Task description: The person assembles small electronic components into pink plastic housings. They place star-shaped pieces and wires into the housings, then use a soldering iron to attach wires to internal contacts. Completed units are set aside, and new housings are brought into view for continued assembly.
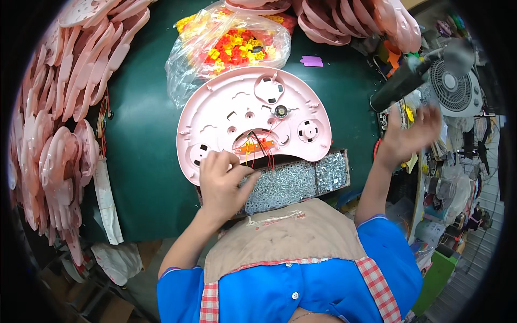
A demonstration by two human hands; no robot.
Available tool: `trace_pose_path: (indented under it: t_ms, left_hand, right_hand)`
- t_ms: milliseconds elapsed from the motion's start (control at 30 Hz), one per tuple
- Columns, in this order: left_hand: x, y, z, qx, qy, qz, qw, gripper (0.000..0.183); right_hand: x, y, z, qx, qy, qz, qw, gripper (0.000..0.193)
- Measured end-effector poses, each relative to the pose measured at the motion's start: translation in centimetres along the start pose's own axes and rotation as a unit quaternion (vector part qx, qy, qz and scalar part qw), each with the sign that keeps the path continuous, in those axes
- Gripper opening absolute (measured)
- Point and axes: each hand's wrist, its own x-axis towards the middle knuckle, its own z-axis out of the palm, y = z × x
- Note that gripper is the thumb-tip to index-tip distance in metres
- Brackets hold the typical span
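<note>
Nearest, below the pink shell [215,113], were a blue shirt [253,290] and a beige apron [285,234] with 2 red-checked straps. Small reddish marks on the apron's bib, on the side toward the shell, were too blurred to read.

At the shell's near edge stood a box [348,168] in 2 compartments, both filled with small shiny metal pieces [280,185]. The left hand [218,175] was at the shell's near left corner, its fingers bent and thumb apart; whether it pinched anything could not be told. The shell lay on the green table [142,161], hollow side up, showing 3 round mounts. Near the middle of its near edge sat an orange board [256,147] with red and dark wires, and farther in, a round black part [281,111].

Well right of the shell, the right hand [412,134] was raised, blurred and open, its fingers spread, close to a dark cylinder [398,86]. Just beyond the shell were a clear bag [180,81] of red and yellow pieces [237,51] and 1 purple piece [312,61]. Pink parts [64,64] were piled left of the shell, with more beyond its far right side. Farther right stood a grey fan [454,85].
</note>
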Motion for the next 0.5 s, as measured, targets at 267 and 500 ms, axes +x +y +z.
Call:
trace_pose_path:
  t_ms: [267,500]
  left_hand:
    - [-0.2,2.1,3.7,0.096,-0.022,-0.015,0.995,0.023]
    - [-0.1,1.3,-0.6,-0.077,-0.064,-0.062,0.993,0.016]
  right_hand:
    - [-12.1,-7.8,0.8,0.113,-0.592,0.17,0.78,0.021]
    - [-6.8,-6.2,3.7,0.108,-0.462,0.041,0.88,0.009]
